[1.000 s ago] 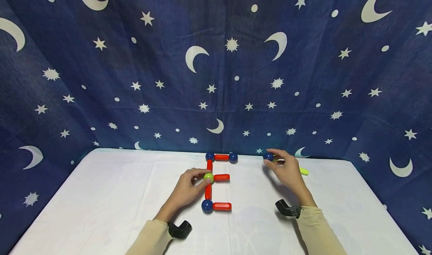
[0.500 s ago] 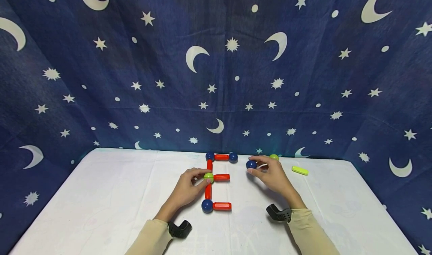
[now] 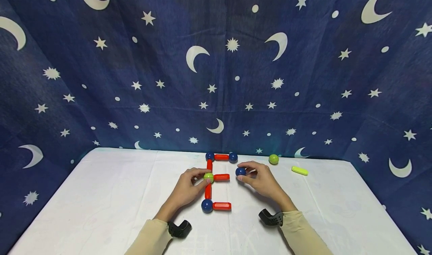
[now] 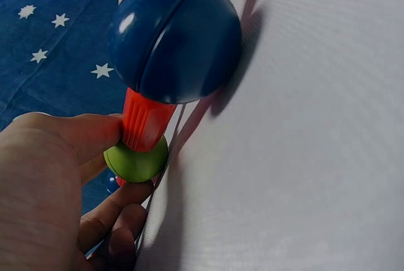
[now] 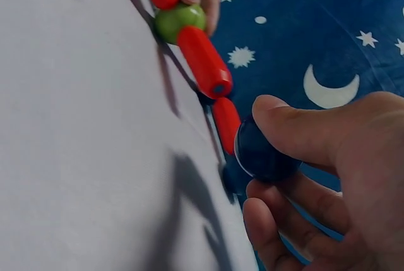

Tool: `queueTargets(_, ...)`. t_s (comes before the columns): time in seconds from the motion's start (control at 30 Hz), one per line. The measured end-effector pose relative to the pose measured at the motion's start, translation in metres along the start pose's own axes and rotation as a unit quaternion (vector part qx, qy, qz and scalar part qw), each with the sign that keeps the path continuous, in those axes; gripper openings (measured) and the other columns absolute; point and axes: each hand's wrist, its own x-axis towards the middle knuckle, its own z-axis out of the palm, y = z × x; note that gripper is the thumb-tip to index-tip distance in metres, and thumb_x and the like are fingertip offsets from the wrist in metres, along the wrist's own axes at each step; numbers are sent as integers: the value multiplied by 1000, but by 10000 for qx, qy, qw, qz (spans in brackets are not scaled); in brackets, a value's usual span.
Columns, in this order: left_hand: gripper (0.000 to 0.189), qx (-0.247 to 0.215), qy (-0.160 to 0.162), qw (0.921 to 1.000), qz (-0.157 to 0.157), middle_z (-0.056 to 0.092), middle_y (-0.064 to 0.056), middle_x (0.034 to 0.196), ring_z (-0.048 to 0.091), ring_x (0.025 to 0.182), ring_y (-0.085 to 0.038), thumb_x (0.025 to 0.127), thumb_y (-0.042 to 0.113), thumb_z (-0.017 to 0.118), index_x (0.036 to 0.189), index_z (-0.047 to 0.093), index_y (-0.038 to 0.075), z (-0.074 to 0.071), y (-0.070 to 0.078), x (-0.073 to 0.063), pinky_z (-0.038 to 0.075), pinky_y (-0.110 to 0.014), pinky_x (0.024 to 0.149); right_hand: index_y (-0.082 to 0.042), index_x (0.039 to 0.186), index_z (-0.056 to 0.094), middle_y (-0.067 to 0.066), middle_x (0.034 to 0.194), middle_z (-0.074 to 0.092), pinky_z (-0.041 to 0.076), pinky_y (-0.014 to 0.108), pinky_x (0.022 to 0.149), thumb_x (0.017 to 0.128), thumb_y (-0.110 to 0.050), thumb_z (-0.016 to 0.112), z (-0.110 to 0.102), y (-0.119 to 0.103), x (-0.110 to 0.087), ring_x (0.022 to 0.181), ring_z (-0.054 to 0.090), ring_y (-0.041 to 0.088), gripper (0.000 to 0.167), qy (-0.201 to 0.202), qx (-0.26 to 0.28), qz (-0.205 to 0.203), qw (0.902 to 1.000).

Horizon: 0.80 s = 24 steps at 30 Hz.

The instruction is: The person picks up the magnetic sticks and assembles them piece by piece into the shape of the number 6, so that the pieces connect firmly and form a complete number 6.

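Observation:
On the white table, red rods and balls are joined into an E-like shape. My left hand (image 3: 187, 187) pinches its middle green ball (image 3: 208, 177) between thumb and fingers. A red rod (image 3: 222, 177) points right from that ball, its far end free. My right hand (image 3: 264, 180) holds a loose blue ball (image 3: 240, 171) just right of that free end, a small gap apart. In the right wrist view, thumb and fingertips grip this blue ball (image 5: 264, 154). The shape's lower corner is another blue ball (image 4: 177, 38), large in the left wrist view.
The top red rod (image 3: 221, 158) ends in a blue ball (image 3: 233, 157). A bottom red rod (image 3: 222, 206) has a bare right end. A loose green ball (image 3: 273, 159) and a yellow-green rod (image 3: 299, 170) lie at the back right, before a starry blue cloth (image 3: 303, 127).
My right hand has carried the blue ball left and toward me from the back right, uncovering the loose green ball and yellow-green rod. My left hand has stayed on the middle green ball.

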Motion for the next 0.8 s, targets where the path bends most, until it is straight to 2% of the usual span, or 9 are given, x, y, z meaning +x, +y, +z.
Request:
queueTargets(0.17,27,12,3,10000,-1,68,11,103,55,94,-12,93,20,75,120,76,20,0,0,0,48,-35,84,-3,116,73,1,96,69,55,28,79,85,-10,83,9,3,0,86,62,16,34,-33,74,100,9999)
queueTargets(0.43,27,30,19,10000,26,68,11,103,55,93,-12,92,19,76,119,76,20,0,0,1,48,-35,84,-5,116,74,1,96,68,54,29,78,85,-11,83,17,2,0,85,61,15,33,-27,77,321,9995)
queueTargets(0.8,27,8,-9,10000,-15,68,11,104,55,94,-13,93,22,75,120,76,21,0,0,0,49,-37,85,-5,116,73,1,96,68,54,28,77,86,-13,82,20,0,-1,85,61,16,32,-103,57,317,9994)
